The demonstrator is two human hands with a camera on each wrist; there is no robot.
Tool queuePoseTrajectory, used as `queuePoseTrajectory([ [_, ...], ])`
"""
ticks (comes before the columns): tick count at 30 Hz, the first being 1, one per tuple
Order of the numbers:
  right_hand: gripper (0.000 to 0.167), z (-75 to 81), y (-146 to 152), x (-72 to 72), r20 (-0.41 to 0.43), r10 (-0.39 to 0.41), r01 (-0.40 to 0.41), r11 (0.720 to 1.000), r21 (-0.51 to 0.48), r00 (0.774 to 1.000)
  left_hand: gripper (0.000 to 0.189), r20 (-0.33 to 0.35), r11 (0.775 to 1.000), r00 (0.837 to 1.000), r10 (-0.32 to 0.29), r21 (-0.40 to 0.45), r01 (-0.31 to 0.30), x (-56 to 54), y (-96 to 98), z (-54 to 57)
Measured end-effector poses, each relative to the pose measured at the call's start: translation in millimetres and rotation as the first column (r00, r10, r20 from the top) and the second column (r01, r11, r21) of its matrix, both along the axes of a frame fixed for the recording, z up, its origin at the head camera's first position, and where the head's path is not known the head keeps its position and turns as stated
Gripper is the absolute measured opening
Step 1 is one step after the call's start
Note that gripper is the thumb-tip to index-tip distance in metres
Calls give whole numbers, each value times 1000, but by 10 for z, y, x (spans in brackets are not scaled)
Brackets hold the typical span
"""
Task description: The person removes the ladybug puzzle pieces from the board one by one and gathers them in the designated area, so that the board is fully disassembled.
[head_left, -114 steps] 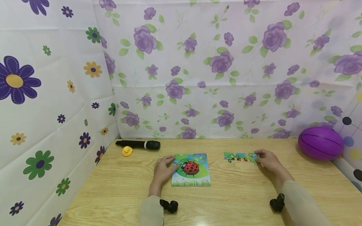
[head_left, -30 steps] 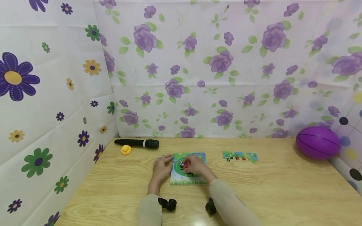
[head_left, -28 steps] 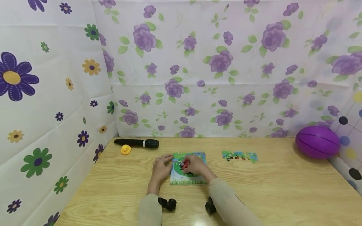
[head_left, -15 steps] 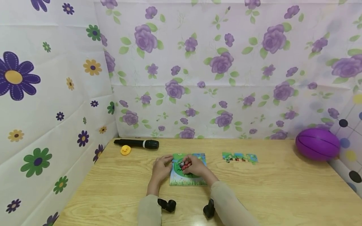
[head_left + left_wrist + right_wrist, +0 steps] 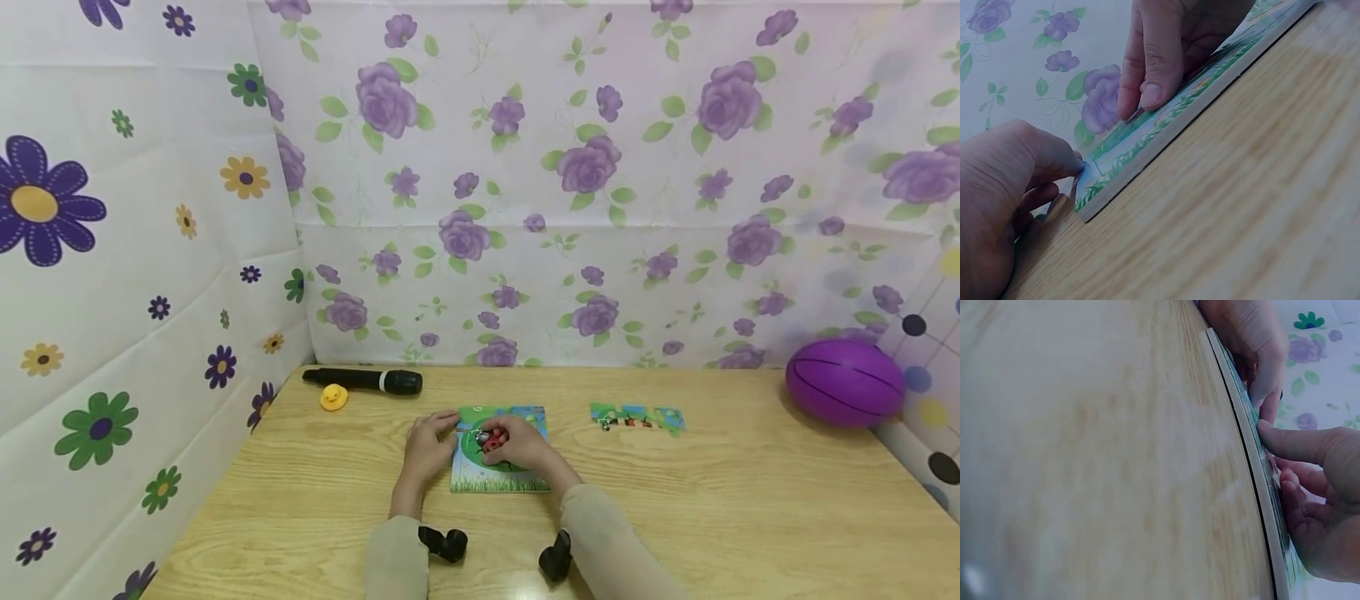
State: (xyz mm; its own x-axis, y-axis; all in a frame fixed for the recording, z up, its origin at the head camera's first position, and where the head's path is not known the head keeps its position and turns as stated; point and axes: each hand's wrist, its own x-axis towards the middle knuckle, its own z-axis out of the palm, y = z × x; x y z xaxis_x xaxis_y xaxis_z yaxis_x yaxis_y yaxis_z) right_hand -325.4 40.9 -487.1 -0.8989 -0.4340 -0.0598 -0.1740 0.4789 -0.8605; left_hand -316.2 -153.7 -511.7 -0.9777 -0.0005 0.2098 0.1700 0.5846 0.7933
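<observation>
A square jigsaw puzzle board [image 5: 501, 484] with a ladybug picture and a grass border lies flat on the table. My left hand [image 5: 429, 448] holds the board by its left edge; the left wrist view shows a fingertip on its top and other fingers bent beside the edge. Over the middle of the picture, my right hand [image 5: 523, 443] pinches a red ladybug puzzle piece [image 5: 492, 444] between thumb and fingers, low on the board. That hand covers the board's right part. Several puzzle pieces [image 5: 637, 417] form a short row on the table to the right.
A black microphone [image 5: 363, 381] and a yellow rubber duck [image 5: 333, 397] lie at the back left of the wooden table [image 5: 675, 517]. A purple ball [image 5: 846, 383] stands at the back right. Flowered cloth [image 5: 517, 208] hangs behind.
My right hand has left the row of pieces and come leftward onto the board. During the last second it has shifted only slightly there. The left hand has stayed at the board's left edge.
</observation>
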Motion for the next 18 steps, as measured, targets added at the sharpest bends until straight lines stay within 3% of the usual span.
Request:
queuePoseTrajectory([
  [5, 48, -5, -6, 0, -26, -3, 4, 1000, 27, 1000, 34, 3, 1000, 1000, -1, -6, 1, 1, -5, 2],
  [18, 41, -27, -20, 0, -16, -6, 6, 999, -44, 1000, 34, 6, 1000, 1000, 2, 6, -2, 11, -2, 18],
])
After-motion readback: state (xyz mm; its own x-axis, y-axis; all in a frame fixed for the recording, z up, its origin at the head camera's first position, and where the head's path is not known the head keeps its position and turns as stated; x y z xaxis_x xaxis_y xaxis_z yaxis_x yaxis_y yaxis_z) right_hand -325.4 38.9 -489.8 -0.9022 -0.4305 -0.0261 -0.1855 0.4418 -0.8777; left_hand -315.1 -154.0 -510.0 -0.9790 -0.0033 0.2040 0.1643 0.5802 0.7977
